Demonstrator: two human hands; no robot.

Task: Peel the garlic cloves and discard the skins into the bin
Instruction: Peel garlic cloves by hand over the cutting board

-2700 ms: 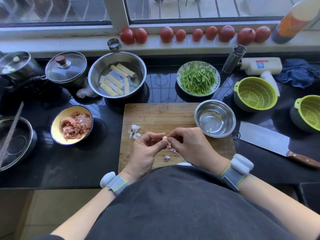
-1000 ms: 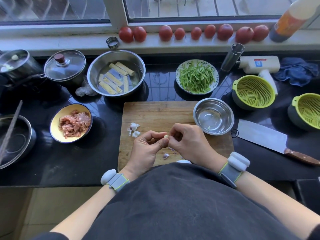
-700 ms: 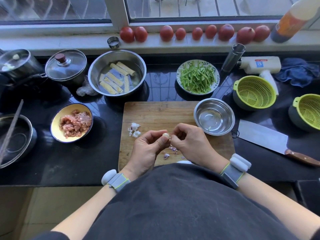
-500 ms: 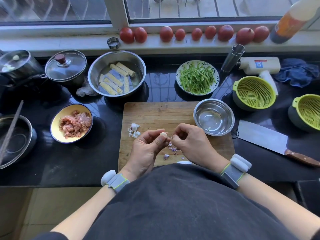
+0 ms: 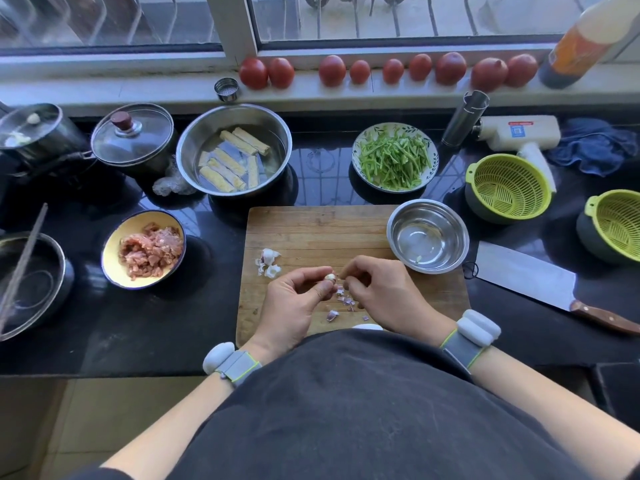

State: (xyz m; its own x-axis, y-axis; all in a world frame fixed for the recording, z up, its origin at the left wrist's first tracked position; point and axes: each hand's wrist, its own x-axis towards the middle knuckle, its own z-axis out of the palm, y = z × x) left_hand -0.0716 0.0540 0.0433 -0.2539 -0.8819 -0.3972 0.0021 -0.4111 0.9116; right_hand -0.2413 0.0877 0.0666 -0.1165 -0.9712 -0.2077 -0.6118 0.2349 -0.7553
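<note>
Over the near half of the wooden cutting board [image 5: 311,230], my left hand [image 5: 294,303] pinches a small pale garlic clove [image 5: 329,277] between thumb and fingertips. My right hand [image 5: 381,292] is just right of it, fingers curled, fingertips close to the clove; whether it pinches a bit of skin I cannot tell. Purple skin scraps [image 5: 341,301] lie on the board under the hands. A small heap of white garlic pieces [image 5: 268,261] sits on the board to the left. No bin is in view.
A small steel bowl [image 5: 446,216] stands on the board's right corner. A cleaver [image 5: 530,278] lies to the right. A yellow bowl of meat [image 5: 114,244], a steel bowl of tofu sticks [image 5: 197,140], a plate of greens [image 5: 360,150], two green colanders [image 5: 478,174] and pots surround the board.
My right hand has drawn slightly away from the clove, which now shows more bare. More purple skin scraps lie under the hands. The left hand stays in place.
</note>
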